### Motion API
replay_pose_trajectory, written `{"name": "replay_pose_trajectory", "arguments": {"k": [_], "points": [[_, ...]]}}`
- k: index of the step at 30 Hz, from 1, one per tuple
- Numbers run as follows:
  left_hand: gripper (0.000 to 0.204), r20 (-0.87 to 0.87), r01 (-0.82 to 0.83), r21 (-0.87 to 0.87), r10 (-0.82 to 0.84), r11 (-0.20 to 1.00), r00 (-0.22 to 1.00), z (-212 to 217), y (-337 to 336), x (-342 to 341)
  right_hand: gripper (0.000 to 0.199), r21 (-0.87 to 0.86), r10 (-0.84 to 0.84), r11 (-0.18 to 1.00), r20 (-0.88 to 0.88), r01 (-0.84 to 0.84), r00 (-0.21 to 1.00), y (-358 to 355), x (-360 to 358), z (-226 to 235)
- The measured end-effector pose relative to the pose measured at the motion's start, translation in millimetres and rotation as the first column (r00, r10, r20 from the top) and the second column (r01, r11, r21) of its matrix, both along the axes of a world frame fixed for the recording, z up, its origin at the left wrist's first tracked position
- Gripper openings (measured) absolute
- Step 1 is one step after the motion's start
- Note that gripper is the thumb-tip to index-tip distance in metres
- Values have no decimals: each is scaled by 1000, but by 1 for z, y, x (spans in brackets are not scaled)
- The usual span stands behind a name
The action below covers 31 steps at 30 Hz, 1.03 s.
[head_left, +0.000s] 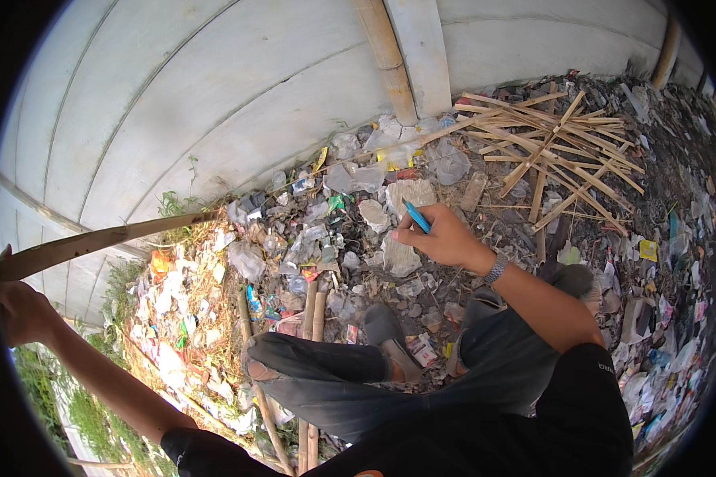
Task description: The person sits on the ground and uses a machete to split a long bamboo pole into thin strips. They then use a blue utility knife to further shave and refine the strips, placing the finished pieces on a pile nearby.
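Observation:
At the far left edge my left hand point(25, 312) is closed round the end of a flat bamboo strip point(107, 239). The strip slants to the right, its other end near the foot of the wall. My right hand point(445, 237), with a metal watch band at its wrist, grips a slim blue tool point(415, 216) in front of me. The tool points up and to the left; whether it is a cutter or a marker I cannot tell. The two hands are far apart.
Split bamboo strips point(561, 147) lie in a loose heap at the back right. Bamboo poles point(318, 316) stretch beside my bent legs. Litter and broken concrete point(410, 196) cover the ground. A grey panel wall point(239, 87) with a bamboo post point(387, 60) bounds the far side.

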<state>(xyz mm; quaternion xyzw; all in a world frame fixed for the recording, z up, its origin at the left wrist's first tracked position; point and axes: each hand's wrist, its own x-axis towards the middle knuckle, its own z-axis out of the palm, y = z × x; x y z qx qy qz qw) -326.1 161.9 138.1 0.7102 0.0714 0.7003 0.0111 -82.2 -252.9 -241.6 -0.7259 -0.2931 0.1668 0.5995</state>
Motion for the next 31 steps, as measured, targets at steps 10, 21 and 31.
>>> {"name": "replay_pose_trajectory", "arguments": {"k": [10,21,31], "points": [[38,362,686,-680,-695,259,621,-247,-129,95,49,399,144,917,-385,24,912,35,-45,-28],[48,-73,419,-893,-972,164,224,-400,-260,97,29,451,102,756,-796,474,596,-2,5,-10],[108,684,-496,-722,-602,-482,-411,-425,-197,59,36,377,-330,761,-475,528,816,-31,59,-7]]}}
